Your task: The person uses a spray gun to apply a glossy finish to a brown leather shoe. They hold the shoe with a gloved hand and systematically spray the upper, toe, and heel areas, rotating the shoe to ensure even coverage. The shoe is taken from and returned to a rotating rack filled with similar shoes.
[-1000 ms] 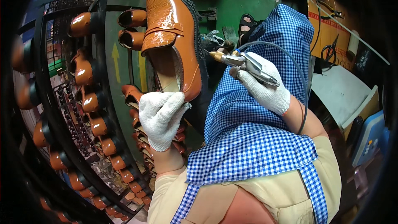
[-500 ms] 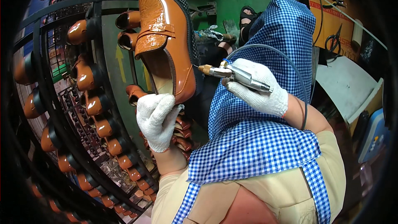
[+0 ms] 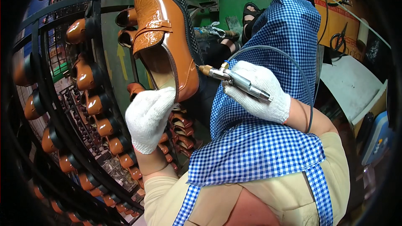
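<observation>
While our gloved left hand (image 3: 150, 119) grips the tan loafer (image 3: 167, 42) by its heel, sole edge turned rightward, our right hand (image 3: 259, 92) wraps its fingers round the air tool (image 3: 234, 79), its brass nozzle meeting that edge.

I'm looking at a shoe factory floor: curved black rack (image 3: 83, 100) loaded with tan loafers (image 3: 94, 102), pneumatic hand tool (image 3: 234, 79) on an air hose (image 3: 293, 62), scissors (image 3: 339, 37) hung by cardboard (image 3: 335, 12).
</observation>
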Motion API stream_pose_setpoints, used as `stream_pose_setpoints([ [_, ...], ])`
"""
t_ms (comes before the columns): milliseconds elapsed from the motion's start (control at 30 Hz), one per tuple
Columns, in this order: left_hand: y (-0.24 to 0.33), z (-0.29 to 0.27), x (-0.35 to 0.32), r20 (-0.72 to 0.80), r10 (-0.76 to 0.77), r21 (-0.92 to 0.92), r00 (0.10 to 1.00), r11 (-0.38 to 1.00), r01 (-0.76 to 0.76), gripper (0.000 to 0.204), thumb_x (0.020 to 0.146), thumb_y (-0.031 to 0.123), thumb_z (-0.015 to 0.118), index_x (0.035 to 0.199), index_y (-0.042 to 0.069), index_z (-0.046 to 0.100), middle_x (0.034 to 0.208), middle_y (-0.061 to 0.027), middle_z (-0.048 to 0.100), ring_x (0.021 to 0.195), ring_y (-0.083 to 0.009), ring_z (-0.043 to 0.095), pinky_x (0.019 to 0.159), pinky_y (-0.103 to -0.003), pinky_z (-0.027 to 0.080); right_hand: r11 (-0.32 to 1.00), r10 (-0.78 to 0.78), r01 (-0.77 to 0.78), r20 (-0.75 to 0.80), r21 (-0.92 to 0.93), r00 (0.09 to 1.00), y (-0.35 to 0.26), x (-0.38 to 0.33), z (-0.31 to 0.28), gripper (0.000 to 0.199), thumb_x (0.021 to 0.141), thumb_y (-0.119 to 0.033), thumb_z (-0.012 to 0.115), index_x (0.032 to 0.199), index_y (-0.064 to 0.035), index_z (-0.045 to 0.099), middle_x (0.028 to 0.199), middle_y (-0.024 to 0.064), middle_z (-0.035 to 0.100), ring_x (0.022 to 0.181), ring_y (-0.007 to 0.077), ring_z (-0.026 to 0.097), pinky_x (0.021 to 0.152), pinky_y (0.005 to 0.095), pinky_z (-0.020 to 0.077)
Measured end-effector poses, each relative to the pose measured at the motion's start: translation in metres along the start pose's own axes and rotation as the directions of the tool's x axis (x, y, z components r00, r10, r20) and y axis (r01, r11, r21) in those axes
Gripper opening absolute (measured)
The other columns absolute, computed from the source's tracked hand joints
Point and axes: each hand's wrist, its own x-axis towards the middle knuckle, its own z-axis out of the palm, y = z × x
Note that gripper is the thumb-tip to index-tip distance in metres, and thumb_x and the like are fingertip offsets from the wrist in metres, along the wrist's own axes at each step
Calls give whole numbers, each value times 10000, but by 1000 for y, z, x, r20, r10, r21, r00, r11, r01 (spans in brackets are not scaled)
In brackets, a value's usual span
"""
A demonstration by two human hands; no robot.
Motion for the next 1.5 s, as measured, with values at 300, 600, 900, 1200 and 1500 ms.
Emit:
stream_pose_setpoints([
  [300,3,-15,46,154,230,278,961,923,-266,226,629,165,784,849,189,738,794,21,620,1034,-240,684,1168,-590,423,998,58,-58,0,-3,998,-8,-11,-12,174,922,-230,747,917,-61,704,791,110,631,681,288,644,603,380,528],
  [600,26,-11,82,183,164,231,969,951,-205,331,556,180,889,855,169,748,821,-17,653,1171,-280,686,1239,-631,307,995,83,-85,-35,-57,996,-15,-19,-32,190,902,-230,768,886,-58,689,779,106,621,681,280,646,610,375,535],
  [900,33,-2,111,89,140,188,986,970,-154,264,688,117,889,827,67,670,794,-75,593,1304,-391,628,1221,-617,281,990,92,-102,-106,-93,990,-23,-20,-43,149,853,-159,800,890,-61,694,823,106,637,714,284,662,640,370,557],
  [1200,19,17,145,-122,87,64,989,995,-80,230,834,104,827,878,-11,634,869,-151,618,1030,-365,675,943,-450,503,967,11,-74,-248,-245,969,-14,17,-46,136,877,-127,776,939,-28,705,844,133,643,734,297,674,643,367,570],
  [1500,-19,18,185,-155,-137,294,978,939,178,376,970,339,684,905,-27,632,832,-235,630,850,-431,637,751,-482,486,985,-16,-47,-354,-168,935,16,68,-21,185,956,-202,736,1050,-43,731,853,120,635,723,302,664,631,390,553],
])
